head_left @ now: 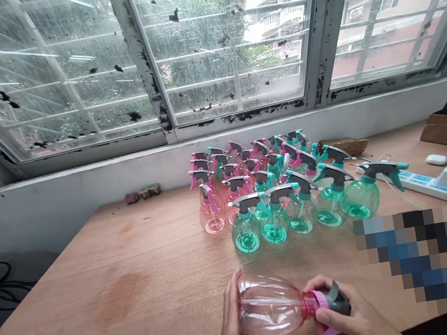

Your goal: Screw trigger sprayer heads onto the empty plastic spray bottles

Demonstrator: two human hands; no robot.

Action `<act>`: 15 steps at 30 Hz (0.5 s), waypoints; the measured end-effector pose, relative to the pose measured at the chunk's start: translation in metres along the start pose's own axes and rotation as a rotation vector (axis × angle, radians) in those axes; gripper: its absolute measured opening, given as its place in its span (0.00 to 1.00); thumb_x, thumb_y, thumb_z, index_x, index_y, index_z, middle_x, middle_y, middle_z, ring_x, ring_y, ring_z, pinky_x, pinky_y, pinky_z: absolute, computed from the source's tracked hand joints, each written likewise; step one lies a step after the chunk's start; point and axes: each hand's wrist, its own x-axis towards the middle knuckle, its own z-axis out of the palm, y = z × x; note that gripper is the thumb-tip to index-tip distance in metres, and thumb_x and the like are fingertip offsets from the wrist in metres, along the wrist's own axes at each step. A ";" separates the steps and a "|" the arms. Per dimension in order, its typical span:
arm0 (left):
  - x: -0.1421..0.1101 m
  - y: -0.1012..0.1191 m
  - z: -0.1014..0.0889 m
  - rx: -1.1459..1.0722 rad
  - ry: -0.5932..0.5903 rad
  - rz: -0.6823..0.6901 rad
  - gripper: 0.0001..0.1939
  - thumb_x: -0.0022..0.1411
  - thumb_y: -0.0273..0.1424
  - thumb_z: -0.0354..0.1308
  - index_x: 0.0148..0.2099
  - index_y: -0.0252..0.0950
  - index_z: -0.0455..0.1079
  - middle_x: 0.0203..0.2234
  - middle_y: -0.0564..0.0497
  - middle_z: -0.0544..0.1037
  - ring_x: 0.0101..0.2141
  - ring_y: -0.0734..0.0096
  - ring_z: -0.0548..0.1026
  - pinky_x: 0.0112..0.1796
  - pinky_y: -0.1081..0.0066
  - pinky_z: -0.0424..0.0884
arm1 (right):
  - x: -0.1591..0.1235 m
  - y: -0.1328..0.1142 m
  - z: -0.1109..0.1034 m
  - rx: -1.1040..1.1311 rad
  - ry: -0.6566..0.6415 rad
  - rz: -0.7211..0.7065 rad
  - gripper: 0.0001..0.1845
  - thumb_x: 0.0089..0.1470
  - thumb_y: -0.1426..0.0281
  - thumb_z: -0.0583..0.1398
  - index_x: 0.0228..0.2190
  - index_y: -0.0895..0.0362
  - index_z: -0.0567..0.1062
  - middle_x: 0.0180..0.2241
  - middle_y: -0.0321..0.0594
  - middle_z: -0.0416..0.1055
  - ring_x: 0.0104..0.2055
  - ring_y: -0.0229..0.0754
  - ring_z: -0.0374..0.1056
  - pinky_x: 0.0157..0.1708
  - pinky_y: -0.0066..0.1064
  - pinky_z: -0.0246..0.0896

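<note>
A clear pink spray bottle (270, 304) lies sideways between my hands above the near part of the table. Its base rests in my left hand (233, 324), whose fingers and thumb wrap round the bottom end. On the neck, my right hand (343, 307) grips the pink collar and the black and pink spray head (335, 300). The dip tube shows through the clear wall. Just beyond stand several upright spray bottles in a close group, green ones such as the green spray bottle (246, 234) in front and a pink spray bottle (213, 217) at the left.
The wooden table (110, 282) runs up to a windowed wall. A white power strip (416, 182) with cables and a white earbud case (436, 159) lie at the right. A cardboard box (440, 127) stands behind them. Small blocks (148, 191) sit by the wall. A blurred patch covers something near right.
</note>
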 end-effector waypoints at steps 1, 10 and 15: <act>0.000 0.000 0.000 0.009 0.003 0.003 0.52 0.58 0.53 0.65 0.75 0.41 0.43 0.71 0.41 0.53 0.69 0.38 0.54 0.69 0.48 0.46 | 0.000 0.000 0.000 0.002 0.010 0.004 0.22 0.50 0.55 0.71 0.39 0.58 0.77 0.26 0.36 0.75 0.26 0.40 0.70 0.28 0.29 0.67; -0.005 0.000 0.012 0.003 0.048 0.035 0.47 0.65 0.47 0.60 0.75 0.48 0.37 0.74 0.44 0.48 0.69 0.42 0.56 0.68 0.47 0.50 | -0.001 0.000 0.001 0.010 0.038 0.020 0.22 0.49 0.54 0.71 0.39 0.56 0.77 0.25 0.35 0.75 0.25 0.42 0.72 0.27 0.30 0.67; -0.006 -0.005 0.005 -0.105 0.010 -0.002 0.58 0.58 0.53 0.64 0.76 0.40 0.33 0.73 0.39 0.49 0.70 0.39 0.51 0.69 0.47 0.46 | 0.000 0.004 -0.001 -0.015 -0.001 0.006 0.22 0.50 0.54 0.71 0.39 0.57 0.77 0.26 0.35 0.75 0.25 0.41 0.71 0.27 0.29 0.66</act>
